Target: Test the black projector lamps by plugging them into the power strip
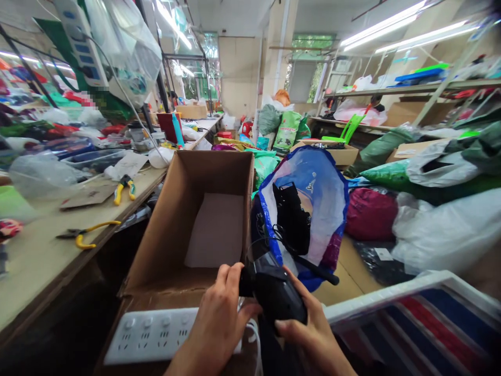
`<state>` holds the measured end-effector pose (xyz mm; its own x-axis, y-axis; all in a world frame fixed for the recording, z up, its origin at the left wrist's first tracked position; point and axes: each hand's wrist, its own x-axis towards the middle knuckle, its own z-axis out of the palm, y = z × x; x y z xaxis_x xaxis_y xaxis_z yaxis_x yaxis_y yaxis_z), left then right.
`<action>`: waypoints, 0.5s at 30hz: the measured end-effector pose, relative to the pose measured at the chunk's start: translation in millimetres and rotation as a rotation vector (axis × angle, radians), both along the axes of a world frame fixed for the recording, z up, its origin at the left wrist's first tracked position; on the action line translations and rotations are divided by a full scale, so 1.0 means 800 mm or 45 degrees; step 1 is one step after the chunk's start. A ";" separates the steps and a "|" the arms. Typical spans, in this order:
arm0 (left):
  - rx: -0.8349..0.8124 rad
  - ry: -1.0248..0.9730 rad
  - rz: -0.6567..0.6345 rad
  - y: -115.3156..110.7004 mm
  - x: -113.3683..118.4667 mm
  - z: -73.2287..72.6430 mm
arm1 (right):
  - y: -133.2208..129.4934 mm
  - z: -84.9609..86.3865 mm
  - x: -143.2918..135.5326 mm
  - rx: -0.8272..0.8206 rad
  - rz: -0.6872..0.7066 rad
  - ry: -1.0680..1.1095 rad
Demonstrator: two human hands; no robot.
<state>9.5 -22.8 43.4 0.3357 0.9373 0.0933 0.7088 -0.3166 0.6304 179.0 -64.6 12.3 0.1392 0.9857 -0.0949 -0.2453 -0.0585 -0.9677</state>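
Note:
A black rounded device is held between my two hands at the lower middle. My left hand closes its fingers and thumb on the device's left end, above a white power strip. Around the right side of the device curl the fingers of my right hand, its thumb on the near face. A clear part stands up from the device's far end, and a black rod extends beyond it to the right. Just behind lies an open blue-rimmed bag with black items inside.
An open cardboard box stands left of the bag, a flat sheet at its bottom. Yellow-handled pliers and cutters rest on the left table. At the lower right is a white-framed striped container; sacks lie behind it.

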 end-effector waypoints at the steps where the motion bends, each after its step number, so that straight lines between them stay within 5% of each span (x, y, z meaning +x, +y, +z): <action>1: 0.001 0.028 -0.012 -0.005 0.002 -0.002 | 0.000 -0.003 -0.003 -0.020 -0.032 0.005; 5: -0.101 0.017 -0.100 -0.013 0.004 0.003 | 0.004 -0.018 0.011 0.024 0.006 -0.025; 9: -0.151 -0.205 -0.083 -0.005 -0.009 0.011 | 0.036 -0.015 0.072 0.147 0.251 -0.287; 13: -0.302 -0.478 -0.058 0.002 -0.020 0.012 | 0.096 -0.001 0.125 0.101 -0.043 -1.163; 15: -0.419 -0.635 -0.097 0.002 -0.020 0.014 | 0.124 -0.005 0.134 0.034 -0.043 -1.462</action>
<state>-6.5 -21.0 54.8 0.3934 0.9187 -0.0344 0.2854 -0.0865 0.9545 286.3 34.2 8.6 0.1562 0.9796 0.1261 0.7812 -0.0444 -0.6227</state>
